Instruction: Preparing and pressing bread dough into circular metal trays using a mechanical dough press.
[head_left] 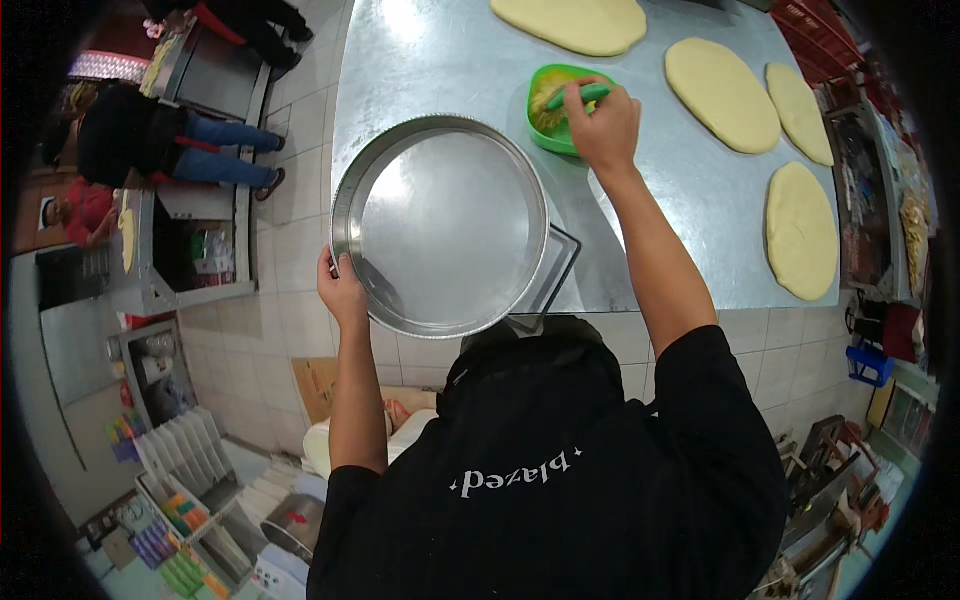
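Note:
A large round metal pan (450, 225) with a tall rim lies at the table's left front corner, its near edge jutting past the table. My left hand (344, 292) grips the pan's left rim, thumb inside and fingers outside. To the pan's upper right stands a green plastic bowl (552, 144) with yellowish stuff in it. My right hand (606, 128) is closed around the green handle of a brush (590, 95), whose head dips into the bowl. Nothing lies inside the pan.
Flat pale dough pieces (722, 95) lie across the right and far parts of the metal table (690, 230). A thin metal bar frame (567, 262) sticks out at the pan's right. Two other people (125, 140) work at counters on the left. Shelves (890, 190) stand on the right.

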